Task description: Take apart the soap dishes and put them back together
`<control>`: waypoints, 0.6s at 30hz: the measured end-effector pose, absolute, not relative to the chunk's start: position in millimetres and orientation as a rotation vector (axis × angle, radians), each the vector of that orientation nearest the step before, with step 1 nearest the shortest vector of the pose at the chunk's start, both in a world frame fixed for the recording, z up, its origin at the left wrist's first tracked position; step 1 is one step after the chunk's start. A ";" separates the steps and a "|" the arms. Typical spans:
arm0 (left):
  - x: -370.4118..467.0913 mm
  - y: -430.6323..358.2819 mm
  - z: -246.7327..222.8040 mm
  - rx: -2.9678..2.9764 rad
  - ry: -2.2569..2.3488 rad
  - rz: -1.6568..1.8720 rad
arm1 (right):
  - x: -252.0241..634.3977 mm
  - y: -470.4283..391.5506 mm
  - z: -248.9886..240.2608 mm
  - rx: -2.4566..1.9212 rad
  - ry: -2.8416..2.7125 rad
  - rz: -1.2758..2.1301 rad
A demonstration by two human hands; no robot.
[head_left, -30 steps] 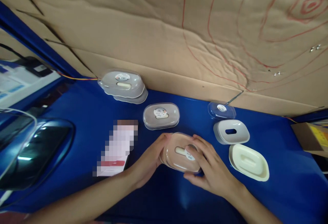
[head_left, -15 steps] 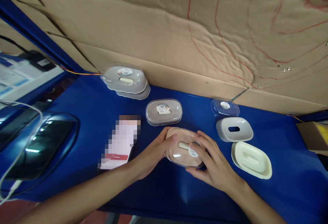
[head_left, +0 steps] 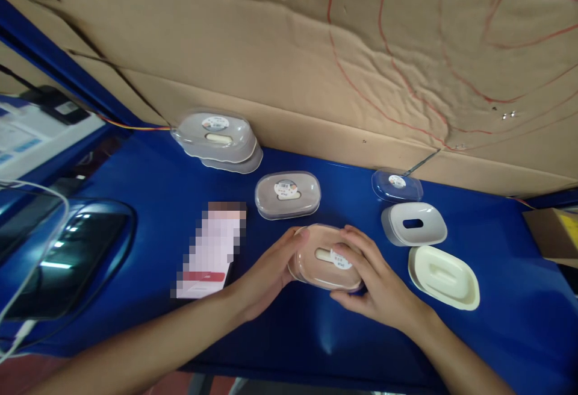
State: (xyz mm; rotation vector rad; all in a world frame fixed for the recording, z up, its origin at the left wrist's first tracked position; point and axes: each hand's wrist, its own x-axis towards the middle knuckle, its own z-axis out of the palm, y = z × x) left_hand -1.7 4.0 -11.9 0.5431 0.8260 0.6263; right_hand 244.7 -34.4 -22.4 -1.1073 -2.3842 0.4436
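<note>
Between my hands is a pinkish oval soap box (head_left: 309,265) under a clear lid, with a round white label and a pale slot in its middle. My left hand (head_left: 271,271) grips its left end, thumb on top. Around the right end curls my right hand (head_left: 382,283), its fingers over the label and thumb at the near edge. Just beyond lies a grey lidded soap box (head_left: 266,197). On the right are a clear lid (head_left: 383,185), a white tray with a slot (head_left: 433,221) and a cream soap dish base (head_left: 467,283).
Stacked grey soap boxes (head_left: 189,133) stand at the back left against the cardboard wall (head_left: 253,40). A phone (head_left: 208,250) with a blurred screen lies on the blue table (head_left: 343,335). A dark tablet (head_left: 85,256) and a white cable (head_left: 61,220) are at the left.
My left thumb has slid back toward the soap box's left edge. Both hands still hold the box; the view has shifted slightly.
</note>
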 end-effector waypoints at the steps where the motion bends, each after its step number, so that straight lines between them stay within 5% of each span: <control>1: -1.9 4.0 -11.8 0.525 0.837 0.612 | 244.8 -34.1 -23.2 -1.104 -2.397 0.420; 9: -4.3 11.6 -4.4 0.473 0.710 0.573 | 244.9 -31.6 -28.8 -0.989 -2.514 -0.052; 18: -7.2 12.1 -9.8 0.616 0.922 0.682 | 273.9 -15.2 -20.0 -1.208 -2.506 -0.101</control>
